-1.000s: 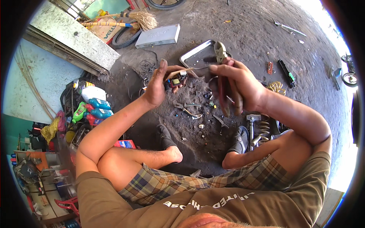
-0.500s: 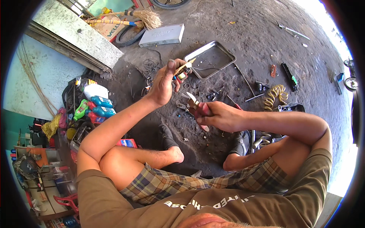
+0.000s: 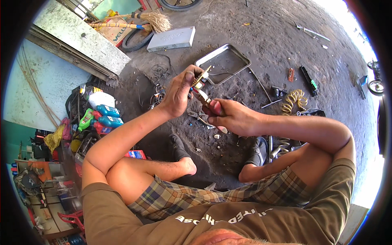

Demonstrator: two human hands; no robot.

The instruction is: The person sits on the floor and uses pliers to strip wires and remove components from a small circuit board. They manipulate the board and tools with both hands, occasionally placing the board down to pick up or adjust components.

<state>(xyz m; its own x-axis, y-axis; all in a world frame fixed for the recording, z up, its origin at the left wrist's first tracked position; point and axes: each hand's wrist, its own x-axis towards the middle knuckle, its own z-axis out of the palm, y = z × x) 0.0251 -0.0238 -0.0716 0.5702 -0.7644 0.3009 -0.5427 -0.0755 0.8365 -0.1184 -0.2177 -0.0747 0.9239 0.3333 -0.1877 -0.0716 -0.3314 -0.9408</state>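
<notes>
A small circuit board [image 3: 203, 77] with coloured components is pinched between the thumb and fingers of my left hand [image 3: 178, 92], raised above the ground and tilted on edge. My right hand [image 3: 237, 117] is wrapped around a red-handled cutting tool [image 3: 215, 108]. Its pale metal tip points up and left, right at the lower side of the board, among the components by my left fingers. Whether the tip touches the board I cannot tell. A thin dark wire [image 3: 228, 75] runs to the right near the board. Beneath my hands, metal pliers [image 3: 200, 118] lie on the dirt.
Beyond my hands is a metal tray [image 3: 247, 65], with a silver box [image 3: 171, 38] to its left. A T-shaped metal rod [image 3: 261, 87] and a coiled yellow hose [image 3: 295, 100] lie at right. Several bottles [image 3: 109, 121] crowd the left side. My shoes flank the littered dirt.
My right hand has moved slightly up and left, bringing the cutting tool's tip from apart to right beside the board. The board has turned more upright in my left hand.
</notes>
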